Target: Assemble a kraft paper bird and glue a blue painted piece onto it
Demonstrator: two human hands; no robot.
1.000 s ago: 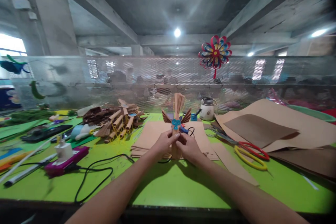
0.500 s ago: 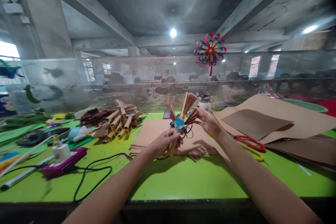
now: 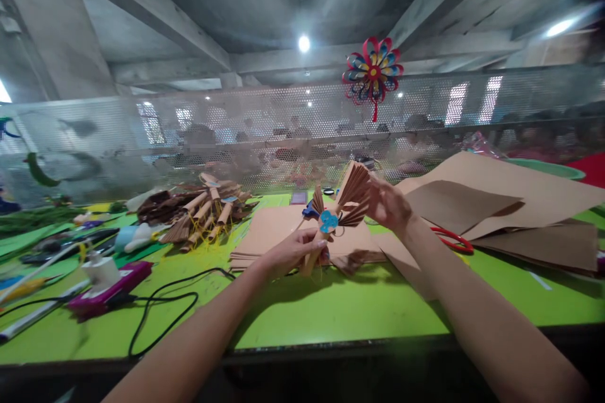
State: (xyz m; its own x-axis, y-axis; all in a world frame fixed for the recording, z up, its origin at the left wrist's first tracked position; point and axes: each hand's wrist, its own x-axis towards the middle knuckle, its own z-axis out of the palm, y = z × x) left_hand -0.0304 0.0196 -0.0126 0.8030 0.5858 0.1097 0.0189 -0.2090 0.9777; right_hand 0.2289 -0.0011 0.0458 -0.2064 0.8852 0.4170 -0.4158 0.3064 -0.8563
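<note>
A brown paper figure (image 3: 329, 221) stands out above the paper stack, made of a rolled tube with pleated fan wings and a blue cut-out on its front. My left hand (image 3: 302, 250) pinches the tube low down, thumb in front. My right hand (image 3: 388, 201) is at the outer edge of the large pleated wing (image 3: 355, 192), its curled fingers on the paper and partly hidden behind it. Behind and under the figure lies a stack of brown paper sheets (image 3: 269, 227). A crumpled brown paper piece (image 3: 348, 263) rests at the stack's front edge.
Finished-looking paper rolls (image 3: 201, 211) with yellow strings are heaped at left. A purple power strip (image 3: 111, 289) with a white plug and black cable (image 3: 165, 277) lies nearer. Red-handled scissors (image 3: 451, 240) and large brown sheets (image 3: 477, 195) are at right. A perforated screen (image 3: 265, 138) stands behind.
My right hand has come against the large pleated wing, which now spreads wider. The figure has risen slightly in my left hand's grip. The camera view has shifted a little.
</note>
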